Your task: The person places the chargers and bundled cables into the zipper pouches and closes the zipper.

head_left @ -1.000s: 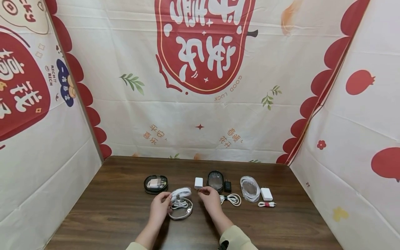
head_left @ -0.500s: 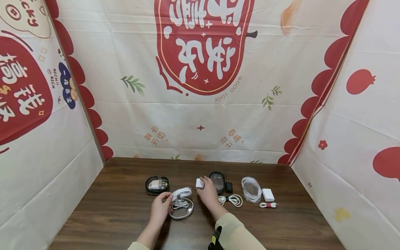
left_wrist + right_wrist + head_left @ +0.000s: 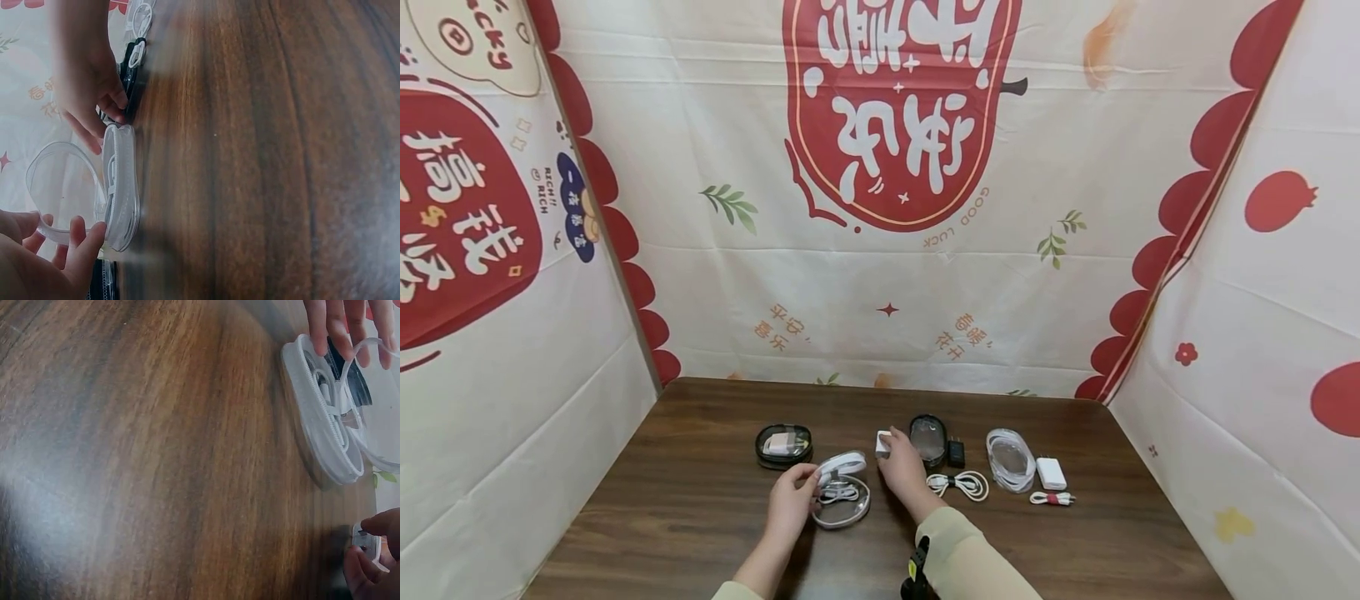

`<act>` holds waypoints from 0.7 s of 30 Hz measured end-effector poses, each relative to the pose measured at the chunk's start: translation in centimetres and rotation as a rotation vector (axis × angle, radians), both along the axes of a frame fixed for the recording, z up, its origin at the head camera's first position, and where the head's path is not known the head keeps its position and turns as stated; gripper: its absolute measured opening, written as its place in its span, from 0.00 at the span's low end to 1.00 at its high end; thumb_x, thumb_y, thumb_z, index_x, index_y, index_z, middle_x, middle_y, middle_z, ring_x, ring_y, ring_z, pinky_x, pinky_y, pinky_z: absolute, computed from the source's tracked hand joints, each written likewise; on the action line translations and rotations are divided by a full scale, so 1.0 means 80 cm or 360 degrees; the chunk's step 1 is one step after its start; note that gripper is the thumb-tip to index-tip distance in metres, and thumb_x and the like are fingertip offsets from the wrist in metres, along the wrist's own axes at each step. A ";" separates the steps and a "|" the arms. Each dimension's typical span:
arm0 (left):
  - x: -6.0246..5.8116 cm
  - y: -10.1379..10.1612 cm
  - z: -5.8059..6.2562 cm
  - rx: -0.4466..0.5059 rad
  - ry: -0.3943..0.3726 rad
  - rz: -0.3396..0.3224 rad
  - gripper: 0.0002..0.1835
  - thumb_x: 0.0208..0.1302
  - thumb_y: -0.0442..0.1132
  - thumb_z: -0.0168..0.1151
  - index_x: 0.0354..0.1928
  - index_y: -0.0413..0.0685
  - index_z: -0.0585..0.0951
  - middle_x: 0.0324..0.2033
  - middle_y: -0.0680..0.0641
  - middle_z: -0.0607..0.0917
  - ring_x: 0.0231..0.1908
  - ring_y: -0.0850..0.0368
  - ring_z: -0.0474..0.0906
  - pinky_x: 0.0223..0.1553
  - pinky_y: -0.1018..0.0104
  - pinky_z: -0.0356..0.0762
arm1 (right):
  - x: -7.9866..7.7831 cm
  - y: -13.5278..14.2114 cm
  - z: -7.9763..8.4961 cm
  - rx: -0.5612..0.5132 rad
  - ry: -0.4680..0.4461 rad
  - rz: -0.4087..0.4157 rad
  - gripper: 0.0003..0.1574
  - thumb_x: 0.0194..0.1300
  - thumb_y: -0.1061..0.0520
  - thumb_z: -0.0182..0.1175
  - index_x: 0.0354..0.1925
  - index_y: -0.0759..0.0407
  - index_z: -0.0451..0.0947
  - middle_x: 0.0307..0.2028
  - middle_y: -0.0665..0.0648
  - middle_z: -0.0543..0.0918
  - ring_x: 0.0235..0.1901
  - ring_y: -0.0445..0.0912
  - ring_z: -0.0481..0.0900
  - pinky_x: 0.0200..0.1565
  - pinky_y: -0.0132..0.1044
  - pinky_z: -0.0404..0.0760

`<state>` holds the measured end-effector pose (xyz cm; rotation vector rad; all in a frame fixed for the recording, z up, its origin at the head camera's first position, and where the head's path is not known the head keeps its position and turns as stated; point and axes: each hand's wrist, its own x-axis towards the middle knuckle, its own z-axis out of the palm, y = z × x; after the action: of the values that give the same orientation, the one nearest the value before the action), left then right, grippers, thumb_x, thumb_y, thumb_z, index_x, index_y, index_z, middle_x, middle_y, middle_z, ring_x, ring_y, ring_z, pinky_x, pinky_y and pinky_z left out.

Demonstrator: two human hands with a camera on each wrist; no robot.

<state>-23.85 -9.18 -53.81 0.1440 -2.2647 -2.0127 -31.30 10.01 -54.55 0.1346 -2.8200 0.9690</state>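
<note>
A clear oval zip case with white trim stands with its lid raised on the table. Inside it lies a bundled white cable. My left hand holds the raised lid by its edge, thumb and fingers on either side of the rim in the left wrist view. Just beyond the case, my right hand pinches a white charger plug between thumb and fingers. The right wrist view shows the plug's prong side facing the camera, partly covered by the fingertips.
A black-trimmed case with a charger inside lies back left. Right of my right hand are another black-trimmed case, a black charger, a white cable, a clear case, a white charger and a red-tied cable.
My right hand has moved forward from the near side of the white charger plug and taken hold of it. The left hand keeps its grip on the case lid.
</note>
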 end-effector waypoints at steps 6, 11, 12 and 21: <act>0.000 0.001 0.000 0.0002 -0.0004 0.0001 0.10 0.63 0.35 0.54 0.41 0.36 0.77 0.31 0.36 0.78 0.31 0.45 0.77 0.27 0.56 0.79 | 0.003 -0.003 0.001 0.0021 -0.0015 -0.0010 0.25 0.50 0.58 0.66 0.49 0.59 0.76 0.49 0.62 0.69 0.45 0.55 0.73 0.42 0.45 0.75; 0.000 0.001 0.000 0.0019 -0.0005 0.0001 0.10 0.63 0.35 0.54 0.42 0.35 0.77 0.35 0.35 0.77 0.32 0.45 0.77 0.28 0.56 0.79 | 0.009 -0.003 0.003 0.0041 -0.0031 -0.0006 0.25 0.50 0.53 0.67 0.48 0.57 0.77 0.42 0.59 0.67 0.37 0.50 0.72 0.35 0.42 0.74; 0.000 0.001 0.000 0.0018 -0.0003 0.0001 0.10 0.63 0.35 0.54 0.42 0.35 0.77 0.35 0.35 0.77 0.32 0.45 0.77 0.28 0.56 0.79 | 0.010 -0.002 0.003 0.0034 -0.0036 -0.0002 0.24 0.50 0.53 0.66 0.47 0.57 0.77 0.41 0.59 0.67 0.36 0.49 0.72 0.34 0.41 0.74; 0.001 0.001 -0.002 0.0029 0.0001 0.0012 0.09 0.63 0.34 0.53 0.42 0.35 0.77 0.36 0.33 0.77 0.32 0.44 0.78 0.27 0.57 0.79 | 0.020 0.003 0.000 0.0028 -0.0069 0.0009 0.31 0.42 0.61 0.68 0.50 0.56 0.77 0.38 0.59 0.69 0.33 0.49 0.72 0.32 0.40 0.73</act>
<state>-23.79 -9.12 -53.94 0.1534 -2.2423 -2.0298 -29.70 10.28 -54.57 0.1256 -2.8696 0.9604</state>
